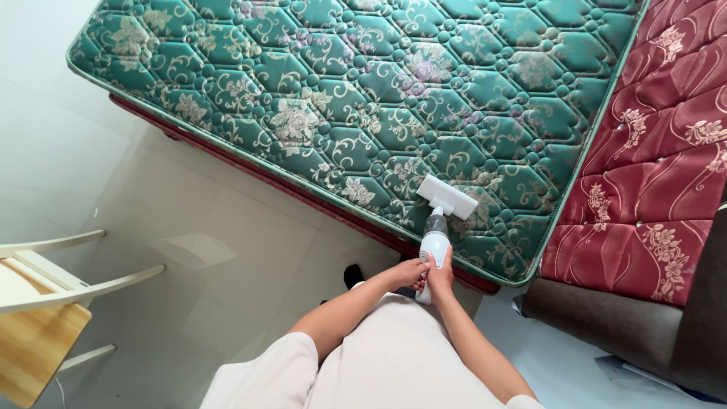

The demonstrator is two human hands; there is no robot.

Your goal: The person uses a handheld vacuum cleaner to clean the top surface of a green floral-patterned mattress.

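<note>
A white handheld vacuum cleaner is laid on the near edge of a green quilted mattress, close to that mattress's near right corner. Its long axis runs from the person's body outward and slightly to the right, so that the head end points away from the person, toward the middle of the mattress. At that far end a flat, wide white nozzle is set crosswise to the body and is pressed flat on the floral fabric. Behind the nozzle a short clear section is seen, then the rounded white body, which narrows into the handle at the mattress edge.

The handle is gripped by both hands. The right hand is closed around the rear of the body from the right, with the thumb laid along the top. The left hand is closed against the handle from the left, its fingers curled, touching the right hand.

A dark red base is visible under the mattress edge. To the right, a red quilted panel with a floral pattern is butted against the mattress side. A pale tiled floor lies below, and a wooden chair with a white frame stands at the left edge, well apart from the hands.
</note>
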